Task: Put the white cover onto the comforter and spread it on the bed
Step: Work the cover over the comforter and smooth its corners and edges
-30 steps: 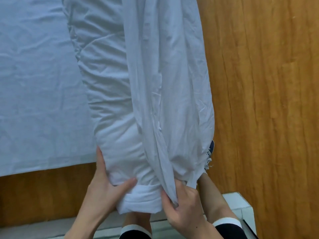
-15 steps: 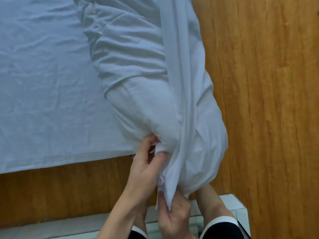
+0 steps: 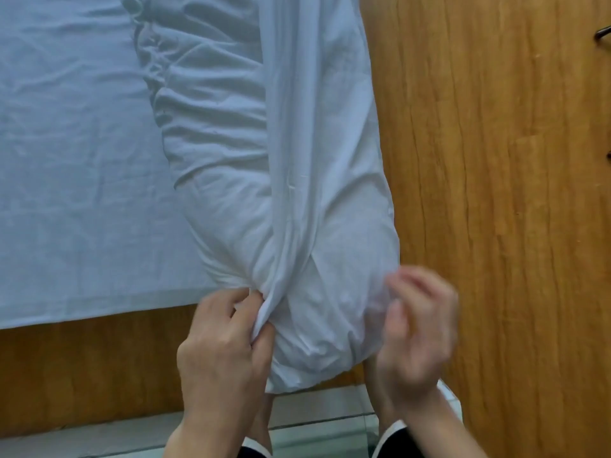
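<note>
Working white cover [image 3: 297,180] over comforter [image 3: 215,133]; bundle hangs as long roll past foot edge of bed [image 3: 66,160], lower end beyond mattress over wooden floor [image 3: 496,226]. Left hand [image 3: 228,345] pinches gathered cover fold at bundle's lower end. Right hand [image 3: 416,335] blurred beside same end, fingers curled; grasp cannot be told. Judged: covering partly done, cover still bunched; spreading on bed not yet done.
</note>
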Demonstrator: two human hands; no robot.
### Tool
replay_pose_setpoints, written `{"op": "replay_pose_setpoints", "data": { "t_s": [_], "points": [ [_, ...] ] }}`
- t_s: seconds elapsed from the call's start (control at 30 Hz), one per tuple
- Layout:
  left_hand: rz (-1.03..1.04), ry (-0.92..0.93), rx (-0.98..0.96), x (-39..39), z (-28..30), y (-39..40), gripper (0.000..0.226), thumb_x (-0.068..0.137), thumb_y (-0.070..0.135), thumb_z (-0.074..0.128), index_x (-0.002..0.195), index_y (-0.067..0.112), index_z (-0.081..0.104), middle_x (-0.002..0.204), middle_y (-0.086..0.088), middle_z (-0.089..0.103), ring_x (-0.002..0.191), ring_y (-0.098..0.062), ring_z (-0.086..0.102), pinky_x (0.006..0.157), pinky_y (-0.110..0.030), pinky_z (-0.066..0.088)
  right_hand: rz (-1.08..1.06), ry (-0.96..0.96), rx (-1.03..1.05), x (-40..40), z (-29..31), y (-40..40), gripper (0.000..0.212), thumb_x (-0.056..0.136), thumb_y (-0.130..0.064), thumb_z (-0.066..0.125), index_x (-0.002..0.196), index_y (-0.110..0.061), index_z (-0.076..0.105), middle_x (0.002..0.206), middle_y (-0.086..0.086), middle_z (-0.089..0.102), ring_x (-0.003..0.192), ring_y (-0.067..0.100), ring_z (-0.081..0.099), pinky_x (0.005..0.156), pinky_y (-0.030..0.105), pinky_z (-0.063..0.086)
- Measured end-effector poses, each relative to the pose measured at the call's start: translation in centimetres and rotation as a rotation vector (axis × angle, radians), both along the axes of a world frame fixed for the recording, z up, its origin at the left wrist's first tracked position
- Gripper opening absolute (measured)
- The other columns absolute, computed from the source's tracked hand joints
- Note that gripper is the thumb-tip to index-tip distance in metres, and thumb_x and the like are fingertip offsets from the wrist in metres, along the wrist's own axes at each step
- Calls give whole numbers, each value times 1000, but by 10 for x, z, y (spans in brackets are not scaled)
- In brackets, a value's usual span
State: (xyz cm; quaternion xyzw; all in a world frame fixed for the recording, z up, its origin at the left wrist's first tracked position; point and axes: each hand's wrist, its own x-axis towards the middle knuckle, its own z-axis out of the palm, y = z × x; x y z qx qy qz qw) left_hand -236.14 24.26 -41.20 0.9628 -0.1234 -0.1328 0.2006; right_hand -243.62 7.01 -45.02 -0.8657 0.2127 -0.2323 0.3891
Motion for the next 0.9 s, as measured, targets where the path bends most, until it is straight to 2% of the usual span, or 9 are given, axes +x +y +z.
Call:
{"op": "replay_pose_setpoints", "data": {
  "t_s": [0.13, 0.23, 0.3, 0.37, 0.43, 0.57, 0.7, 0.8, 0.9],
  "points": [
    [48, 105, -260, 13, -8, 13, 27, 84, 7, 48, 88, 5, 74, 120, 0, 60, 112, -21, 59, 88, -23, 46, -124, 368, 685, 67, -12, -38, 34, 95, -31, 56, 127, -20, 54, 121, -11, 59, 117, 6, 55, 99, 25, 45],
    [359, 329, -605, 24, -3, 19, 45, 88, -5, 45, 70, 27, 70, 80, 16, 68, 77, 1, 62, 67, -15, 47, -40, 508, 931, 92, -28, -44, 67, 83, -55, 64, 139, -22, 46, 134, -7, 56, 124, 12, 53, 105, 41, 44],
    [699, 566, -816, 28, -8, 22, 53, 90, -12, 41, 56, 21, 66, 64, 9, 66, 63, -6, 60, 58, -21, 48, 2, 528, 1088, 96, -31, -44, 71, 76, -59, 70, 133, -22, 52, 128, -4, 63, 117, 17, 60, 102, 46, 46],
    [970, 760, -992, 29, -27, 31, 45, 90, -11, 42, 72, 14, 75, 82, -5, 73, 78, -19, 70, 64, -27, 57, 34, 558, 1178, 96, -32, -44, 66, 72, -55, 72, 127, -21, 57, 119, -2, 68, 109, 19, 65, 98, 45, 49],
    [1073, 726, -910, 35, -41, 35, 37, 86, -12, 46, 82, 13, 73, 90, -10, 72, 90, -32, 68, 67, -31, 57, 71, 592, 1189, 95, -33, -42, 60, 71, -51, 69, 123, -25, 58, 113, -6, 70, 104, 14, 67, 91, 36, 52],
    [759, 225, -352, 31, -33, 24, 33, 87, -3, 56, 107, 22, 50, 105, 6, 57, 97, -13, 57, 81, -27, 47, 108, 648, 1185, 97, -36, -36, 58, 69, -51, 75, 120, -29, 57, 111, -10, 71, 104, 12, 67, 82, 24, 53],
    [326, -306, -316, 30, -20, 12, 55, 72, -15, 50, 123, 8, 48, 129, -24, 45, 126, -23, 40, 109, -26, 32, 73, 619, 1405, 91, -44, -40, 99, 43, -62, 87, 128, -20, 57, 118, 1, 69, 107, 18, 66, 85, 31, 55],
    [-55, -498, -298, 41, -5, -4, 44, 77, -15, 52, 114, 9, 54, 130, -22, 46, 126, -34, 43, 109, -40, 34, -58, 725, 1657, 94, -55, -39, 107, 38, -64, 89, 130, -17, 58, 122, 9, 66, 113, 26, 63, 101, 41, 46],
    [-319, -364, -216, 44, 1, -19, 30, 89, -1, 49, 114, 11, 59, 136, -20, 50, 131, -35, 42, 109, -54, 34, -35, 751, 1776, 101, -59, -33, 100, 51, -59, 87, 135, -15, 54, 130, 13, 61, 119, 31, 58, 106, 45, 41]
  ]
}}
